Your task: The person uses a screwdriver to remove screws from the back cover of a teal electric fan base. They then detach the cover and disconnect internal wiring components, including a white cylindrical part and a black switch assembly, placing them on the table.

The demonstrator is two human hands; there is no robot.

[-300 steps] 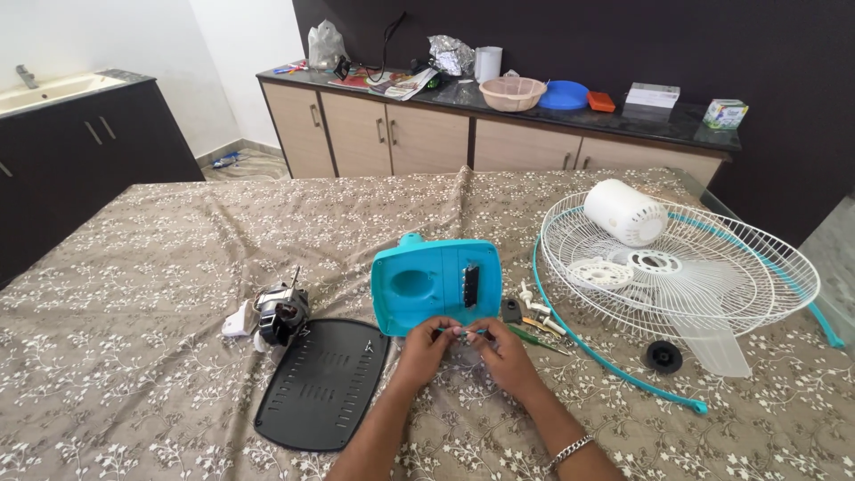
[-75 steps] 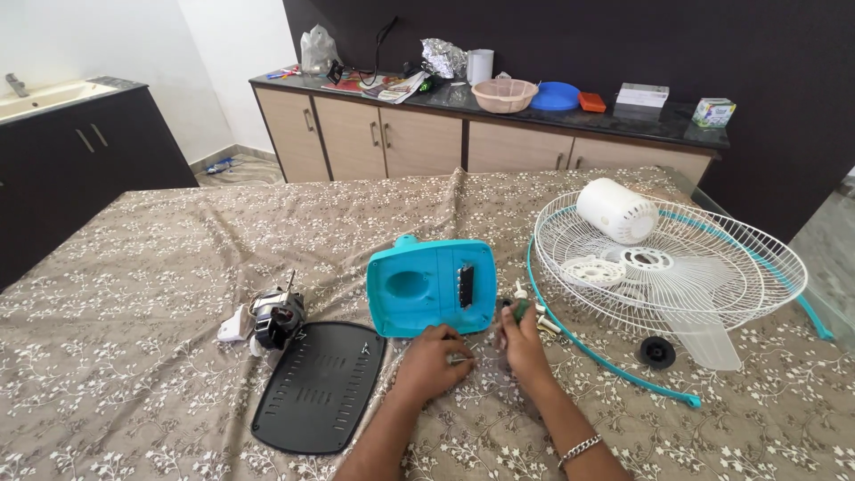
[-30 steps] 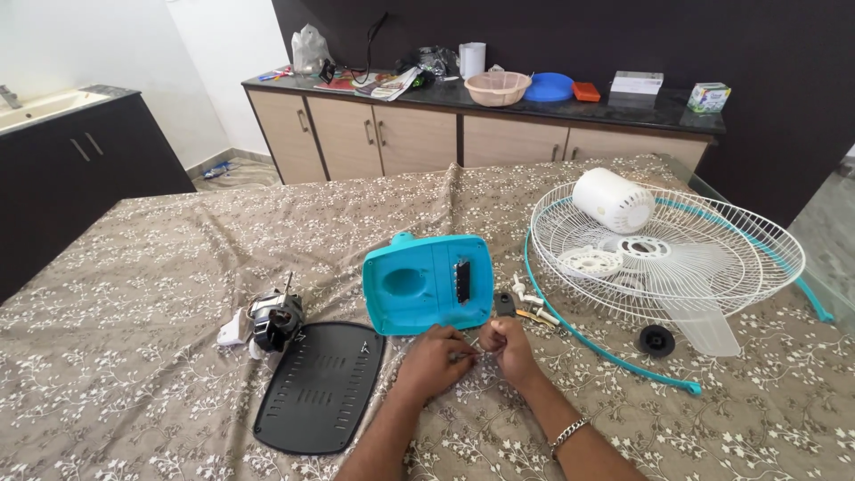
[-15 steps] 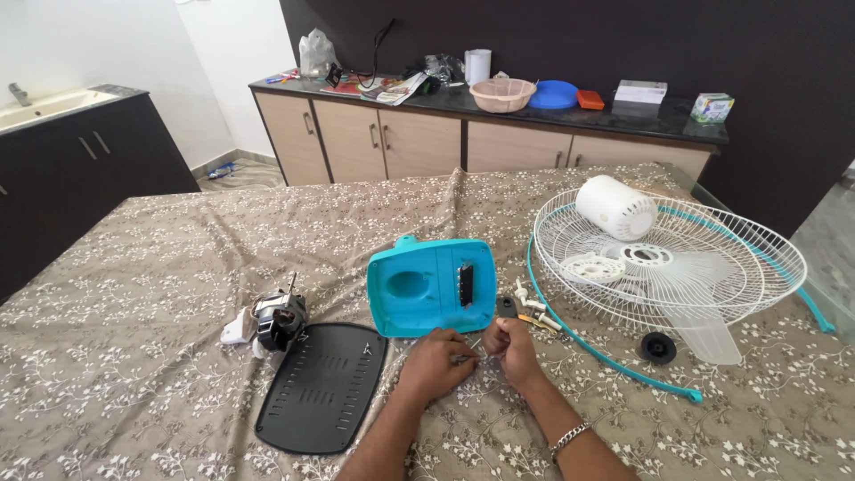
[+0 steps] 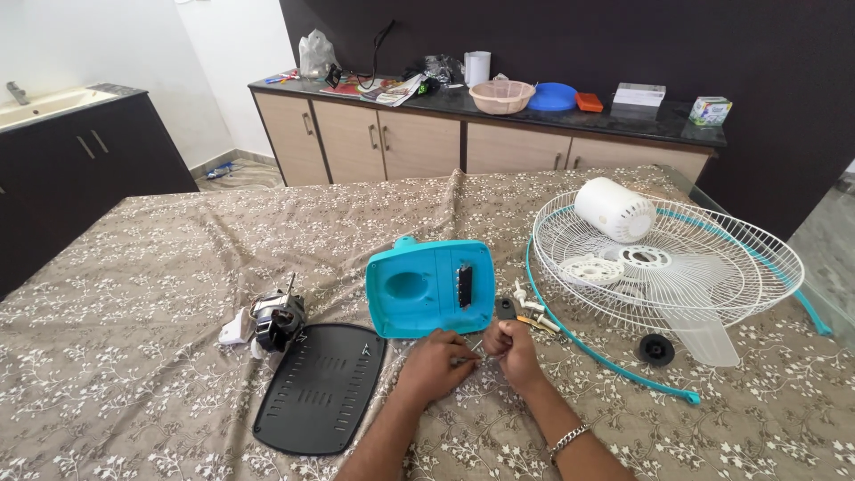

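Both hands meet on the floral tablecloth (image 5: 160, 267), just at 6 o'clock of the turquoise housing (image 5: 430, 288). Left hand (image 5: 434, 362) is curled, fingertips pinched on a small metal part (image 5: 472, 350). Right hand (image 5: 509, 345) is closed like a fist at 3 o'clock of it; what it grips, I cannot tell. The part's long axis is too small to judge.

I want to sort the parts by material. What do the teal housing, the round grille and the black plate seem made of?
Teal housing: likely moulded plastic, smooth with a soft sheen.
Grille: apparently thin wire coated white, with a teal rim.
Black plate: probably matte plastic, with slots; painted metal is possible.
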